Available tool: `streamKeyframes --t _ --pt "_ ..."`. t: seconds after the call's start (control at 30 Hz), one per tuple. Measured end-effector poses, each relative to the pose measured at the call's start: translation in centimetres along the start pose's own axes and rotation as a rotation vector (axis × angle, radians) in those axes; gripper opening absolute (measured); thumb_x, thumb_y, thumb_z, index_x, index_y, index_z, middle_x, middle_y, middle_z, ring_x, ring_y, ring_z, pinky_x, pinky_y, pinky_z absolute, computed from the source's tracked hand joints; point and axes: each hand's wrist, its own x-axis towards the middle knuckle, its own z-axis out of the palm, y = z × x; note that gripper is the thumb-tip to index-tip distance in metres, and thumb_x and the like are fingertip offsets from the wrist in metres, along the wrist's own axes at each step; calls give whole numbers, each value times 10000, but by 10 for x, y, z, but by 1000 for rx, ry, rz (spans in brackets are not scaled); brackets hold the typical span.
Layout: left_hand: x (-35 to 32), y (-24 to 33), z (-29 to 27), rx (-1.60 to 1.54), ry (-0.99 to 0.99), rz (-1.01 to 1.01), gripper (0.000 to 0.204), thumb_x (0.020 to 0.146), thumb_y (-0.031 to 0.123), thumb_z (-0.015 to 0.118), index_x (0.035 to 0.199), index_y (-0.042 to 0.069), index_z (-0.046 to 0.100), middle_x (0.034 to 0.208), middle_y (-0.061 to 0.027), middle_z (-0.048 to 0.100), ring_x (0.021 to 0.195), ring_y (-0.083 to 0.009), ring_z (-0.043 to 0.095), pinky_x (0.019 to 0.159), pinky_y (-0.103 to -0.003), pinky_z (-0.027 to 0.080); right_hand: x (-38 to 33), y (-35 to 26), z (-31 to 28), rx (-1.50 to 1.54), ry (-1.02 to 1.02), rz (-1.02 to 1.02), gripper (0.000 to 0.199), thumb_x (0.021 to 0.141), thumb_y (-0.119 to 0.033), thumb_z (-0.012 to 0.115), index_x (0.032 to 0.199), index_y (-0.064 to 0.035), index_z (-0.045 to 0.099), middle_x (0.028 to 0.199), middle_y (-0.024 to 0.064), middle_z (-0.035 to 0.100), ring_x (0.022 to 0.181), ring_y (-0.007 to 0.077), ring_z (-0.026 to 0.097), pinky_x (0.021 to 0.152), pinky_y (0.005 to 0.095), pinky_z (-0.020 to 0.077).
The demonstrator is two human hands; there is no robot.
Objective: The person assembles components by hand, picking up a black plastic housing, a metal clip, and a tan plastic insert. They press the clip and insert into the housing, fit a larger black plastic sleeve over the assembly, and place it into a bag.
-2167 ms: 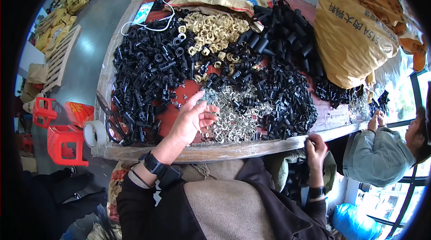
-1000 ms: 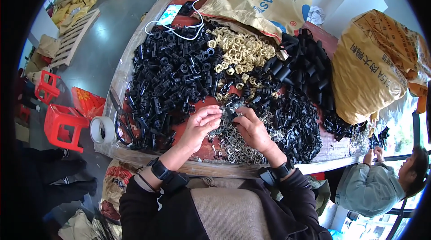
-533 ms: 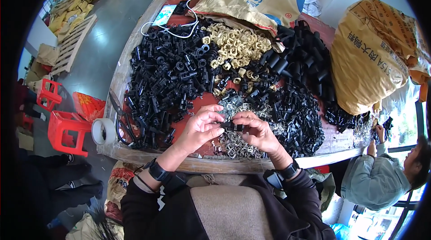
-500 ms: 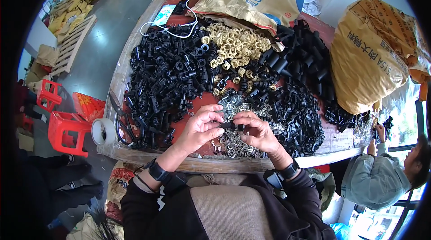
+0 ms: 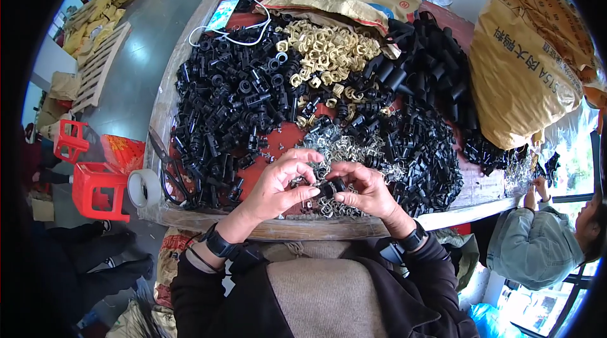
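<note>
Between my two hands, over the near edge of the table, is a small black plastic fitting (image 5: 330, 187). My right hand (image 5: 363, 191) grips it with thumb and fingers. My left hand (image 5: 284, 183) meets its left end with the thumb, the index finger raised and curved above it. Just beyond my fingers lies a heap of small silvery metal clips (image 5: 344, 148). Black plastic fittings (image 5: 227, 98) are piled to the left, and smaller black parts (image 5: 423, 155) are heaped on the right. Cream-coloured plastic rings (image 5: 332, 50) form a mound farther back.
Scissors (image 5: 167, 164) and a tape roll (image 5: 145, 187) lie at the table's left edge. A phone (image 5: 223, 14) with a white cable is at the back. Large sacks (image 5: 531, 66) stand back right; black tubes (image 5: 436, 66) lie near them. Another person (image 5: 537, 243) works at right; red stools (image 5: 100, 189) stand left.
The fitting has turned and tilted between my fingers, its right end now higher. My left index finger has lifted and opened away from it. The view has shifted slightly.
</note>
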Motion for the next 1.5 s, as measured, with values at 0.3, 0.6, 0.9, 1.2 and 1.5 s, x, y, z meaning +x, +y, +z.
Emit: streamKeyframes --t 0.3,0.6,0.9,1.2,1.5 --pt "-3 -10 3 -371 102 -157 78 753 54 577 817 48 531 1030 -95 494 1015 -190 451 870 -339 358 1 2 1 -114 -8 -76 360 708 -117 659 1023 -22 514 881 31 532 693 59 478 574 181 403" --pt "-6 -32 14 -877 267 -387 64 767 79 571 825 74 543 966 -49 543 941 -184 506 835 -365 400 11 17 25 -185 446 -122 324 711 -140 649 990 -31 525 887 64 499 661 134 515 593 253 438" --pt "-6 -30 15 -793 325 -346 64 765 36 562 820 61 545 957 -48 540 852 -162 528 785 -322 431 16 -3 23 -629 273 -352 217 746 -178 607 879 -22 534 837 99 505 667 269 523 600 301 434" --pt "-5 -29 15 -78 221 -176 35 748 10 576 764 -11 552 1002 -84 489 857 -111 485 762 -243 403 8 3 24 99 51 170 145 820 -153 524 819 -8 517 616 19 469 578 107 453 532 240 399" --pt "-1 -37 11 -143 204 -152 64 773 48 570 773 -12 546 937 -39 493 747 -69 491 700 -208 422 12 7 28 117 119 104 112 819 -127 529 796 -19 510 663 -14 473 561 60 424 516 195 369"
